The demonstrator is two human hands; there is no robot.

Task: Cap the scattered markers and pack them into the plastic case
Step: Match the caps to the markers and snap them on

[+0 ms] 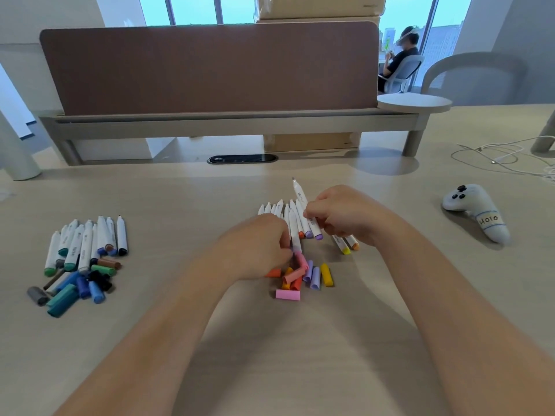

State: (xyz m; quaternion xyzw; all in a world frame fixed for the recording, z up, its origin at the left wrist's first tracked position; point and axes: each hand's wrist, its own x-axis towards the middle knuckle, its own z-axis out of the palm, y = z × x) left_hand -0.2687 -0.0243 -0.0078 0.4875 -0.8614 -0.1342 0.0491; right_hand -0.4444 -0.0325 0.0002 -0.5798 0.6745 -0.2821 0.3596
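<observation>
Two clusters of marker pens lie on the pale wood-grain desk (180, 205), and we list them from the left.

Far left: a fan of white-barrelled markers with green, blue and black ends (87, 244), tips uncapped and pointing away from us; just in front of them, touching, a heap of loose caps in teal, blue, grey, brown and black (75, 288).

Centre: the left hand (255, 250), back upward, fingers curled down onto the near ends of a row of white uncapped markers (280, 206); whether it grips one we cannot tell. Just before that row, a pile of loose caps in pink, orange, lilac and yellow (303, 276), with a single pink cap (287, 294) nearest us.

Right of centre: the right hand (345, 214), near the left but not touching it, fingers and thumb pinching a white marker with a lilac end (300, 195), held at a slant over the row, bare tip pointing away. Under that hand, two markers with yellow and orange ends (345, 246) lie on the desk.

Right: a white hand controller with black buttons and a label (474, 211); beyond it, a loose white cable (498, 157).

Along the back we note a brown felt divider panel (210, 67).
</observation>
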